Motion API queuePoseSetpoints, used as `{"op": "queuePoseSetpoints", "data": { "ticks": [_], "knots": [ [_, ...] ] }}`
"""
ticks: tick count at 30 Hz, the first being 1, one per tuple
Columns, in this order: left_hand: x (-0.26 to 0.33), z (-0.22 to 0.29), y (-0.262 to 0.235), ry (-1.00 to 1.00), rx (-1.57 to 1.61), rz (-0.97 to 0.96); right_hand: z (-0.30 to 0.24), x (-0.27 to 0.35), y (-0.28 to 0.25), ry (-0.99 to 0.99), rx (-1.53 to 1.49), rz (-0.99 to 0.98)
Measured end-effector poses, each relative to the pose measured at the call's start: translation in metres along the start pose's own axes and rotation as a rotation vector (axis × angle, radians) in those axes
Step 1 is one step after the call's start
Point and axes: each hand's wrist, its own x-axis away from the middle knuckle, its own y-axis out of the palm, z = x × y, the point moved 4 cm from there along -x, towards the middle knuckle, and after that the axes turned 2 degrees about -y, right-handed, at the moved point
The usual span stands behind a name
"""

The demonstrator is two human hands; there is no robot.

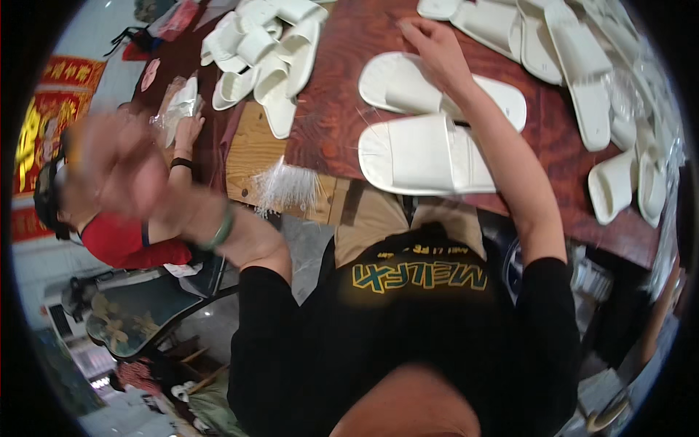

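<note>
Two white slippers lie side by side on the reddish-brown table in front of me, a nearer slipper and a farther slipper. My right hand reaches over the farther one, its fingertips drawn together just past its edge. Whatever those fingers pinch, if anything, is too small to make out. Raised off to the left, my left hand is smeared by motion, so its fingers cannot be read. Between it and the slippers, a bunch of thin clear plastic strands hangs over the table's edge.
White slippers are heaped at the far left and along the right, some with clear wrapping. On the left, a co-worker in a red top has a hand by a clear-wrapped white item. A dark chair stands lower left.
</note>
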Motion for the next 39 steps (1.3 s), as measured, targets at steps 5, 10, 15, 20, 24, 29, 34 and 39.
{"op": "queuePoseSetpoints", "data": {
  "ticks": [5,10,15,20,24,29,34,39],
  "knots": [
    [-0.048,0.135,-0.011,0.016,1.275,-0.192,0.004,0.002,-0.013,0.004,-0.159,0.101],
    [0.059,0.093,0.154,-0.843,0.545,-1.216,-0.028,0.022,-0.025,-0.048,0.021,0.112],
    [0.135,0.065,0.193,-1.238,0.729,-1.592,-0.039,0.059,-0.042,-0.027,0.14,0.015],
    [0.152,0.068,0.229,-1.454,0.979,-1.662,-0.013,0.082,-0.097,0.055,0.042,0.157],
    [0.171,0.07,0.257,-1.694,1.034,-1.58,-0.015,0.072,-0.115,0.062,0.126,0.209],
    [0.143,0.052,0.234,-1.701,0.777,-1.289,-0.009,0.065,-0.093,0.056,0.072,0.176],
    [0.076,-0.011,0.197,-1.55,0.689,-1.102,-0.015,0.081,-0.088,-0.196,0.141,0.086],
    [0.016,-0.131,0.16,-1.411,0.583,-0.919,-0.018,0.097,-0.07,-0.131,0.33,0.036]
  ]
}}
